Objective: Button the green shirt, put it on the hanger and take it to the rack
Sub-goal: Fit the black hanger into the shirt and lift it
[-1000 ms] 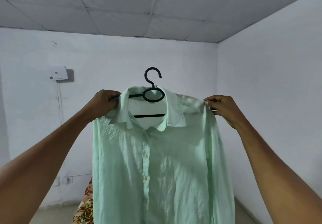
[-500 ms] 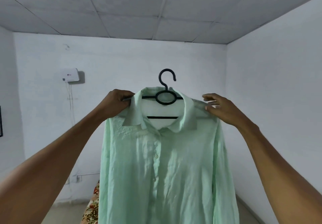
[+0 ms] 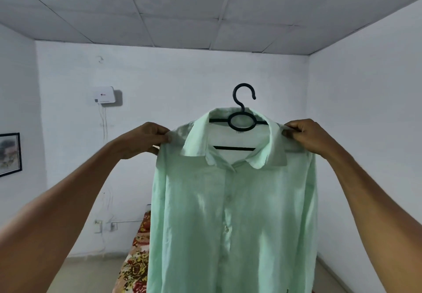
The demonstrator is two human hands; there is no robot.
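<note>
I am seeing the green shirt point(image 3: 233, 212), buttoned, hanging on the black hanger point(image 3: 242, 121) at head height. Left hand point(image 3: 143, 139) and right hand point(image 3: 308, 137) fingers are pinching its shoulders. Neck label unreadable.

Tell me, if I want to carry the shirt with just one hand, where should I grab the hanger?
Probably the black hook of the hanger, reaching in from above. It sticks up bare over the collar, while the hanger's arms are hidden inside the green shirt. It also sits midway between the shoulders, so the shirt should hang level. Right now the left hand and right hand each pinch a shoulder instead.
</note>
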